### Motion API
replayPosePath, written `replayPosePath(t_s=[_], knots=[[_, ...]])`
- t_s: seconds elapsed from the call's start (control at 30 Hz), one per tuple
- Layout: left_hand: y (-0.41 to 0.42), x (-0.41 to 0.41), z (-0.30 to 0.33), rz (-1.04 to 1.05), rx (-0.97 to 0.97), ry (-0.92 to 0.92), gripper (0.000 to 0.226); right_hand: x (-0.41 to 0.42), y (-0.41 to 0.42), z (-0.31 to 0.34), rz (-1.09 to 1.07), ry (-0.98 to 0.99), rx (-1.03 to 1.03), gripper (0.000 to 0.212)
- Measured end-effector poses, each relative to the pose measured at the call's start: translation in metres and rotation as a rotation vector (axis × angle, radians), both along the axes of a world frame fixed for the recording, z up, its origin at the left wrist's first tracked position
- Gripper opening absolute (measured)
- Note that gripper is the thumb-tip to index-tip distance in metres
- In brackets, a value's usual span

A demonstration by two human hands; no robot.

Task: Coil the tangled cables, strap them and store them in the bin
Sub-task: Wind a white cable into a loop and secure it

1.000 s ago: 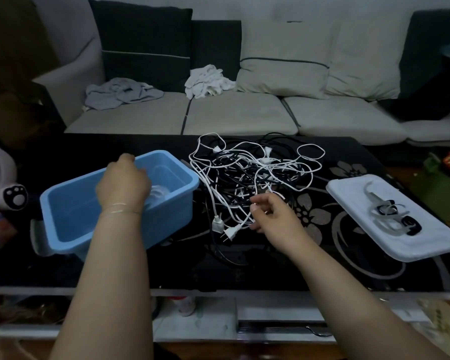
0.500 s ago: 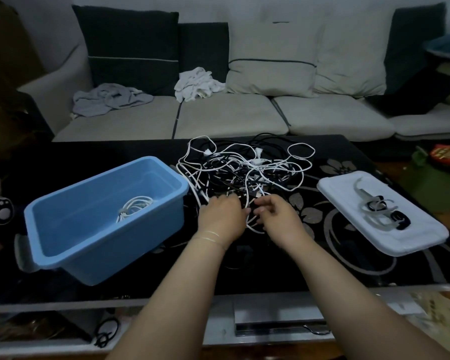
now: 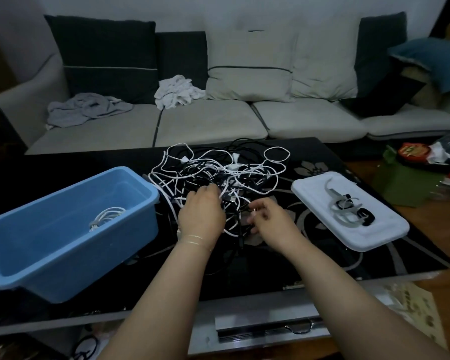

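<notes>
Left hand (image 3: 202,216) fingers curled down into the near edge of the cable tangle (image 3: 218,175); fingertips buried among strands, looks like it grips a white one, exact strand unclear. Thin bracelet (image 3: 194,240) on that wrist. Right hand (image 3: 272,222) just beside it, thumb and forefinger pinching a dark cable at the tangle's near-right edge, other fingers loosely curled.

Tangle: messy pile of white and black cables, many overlapping loops, a few white plugs/connectors poking out near the top, one round white loop sticking out at the far right. Sits mid-table, reaching toward the far edge of the black glass table (image 3: 322,268) with the grey flower pattern. A black strand trails from the pile toward the near edge, between the two forearms.

Blue bin (image 3: 63,255) at the left side of the table, tilted look, its right rim just beside the tangle. Inside it one coiled white cable (image 3: 107,215) lying against the far inner wall, strapped at one end.

White tray (image 3: 369,237) near the right edge of the table, apart from the tangle, holding straps (image 3: 348,206): grey/clear strips and a black one, loosely heaped.

Behind the table: sofa (image 3: 208,123) with dark and light cushions, grey cloth (image 3: 86,107) and white cloth (image 3: 177,92) on the seat.
</notes>
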State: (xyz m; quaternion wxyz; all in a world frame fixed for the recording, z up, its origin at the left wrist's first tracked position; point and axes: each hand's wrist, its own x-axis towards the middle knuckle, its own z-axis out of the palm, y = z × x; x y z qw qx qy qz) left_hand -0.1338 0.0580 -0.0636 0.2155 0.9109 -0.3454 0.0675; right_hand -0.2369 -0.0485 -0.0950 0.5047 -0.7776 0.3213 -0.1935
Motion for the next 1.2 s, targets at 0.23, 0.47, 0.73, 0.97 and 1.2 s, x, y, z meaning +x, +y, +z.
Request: replayPosePath(t_s=[0.23, 0.47, 0.73, 0.97, 1.2], knots=[[0.013, -0.036, 0.034, -0.319, -0.117, 0.306, 0.016, -0.016, -0.006, 0.017, -0.010, -0.193, -0.400, 0.050], [0.018, -0.047, 0.051, -0.475, -0.405, 0.729, 0.024, -0.030, -0.007, 0.037, 0.045, -0.176, -0.448, 0.022], [0.019, -0.053, 0.048, -0.575, -0.473, 1.291, 0.033, -0.039, 0.001, 0.042, 0.089, -0.083, -0.487, 0.015], [0.017, -0.050, 0.051, -0.521, -0.893, 1.599, 0.031, -0.044, 0.003, 0.037, 0.141, -0.144, -0.392, 0.014], [0.015, -0.043, 0.050, -0.516, -1.190, 1.454, 0.035, -0.040, 0.020, 0.026, 0.329, 0.063, -0.586, 0.011]])
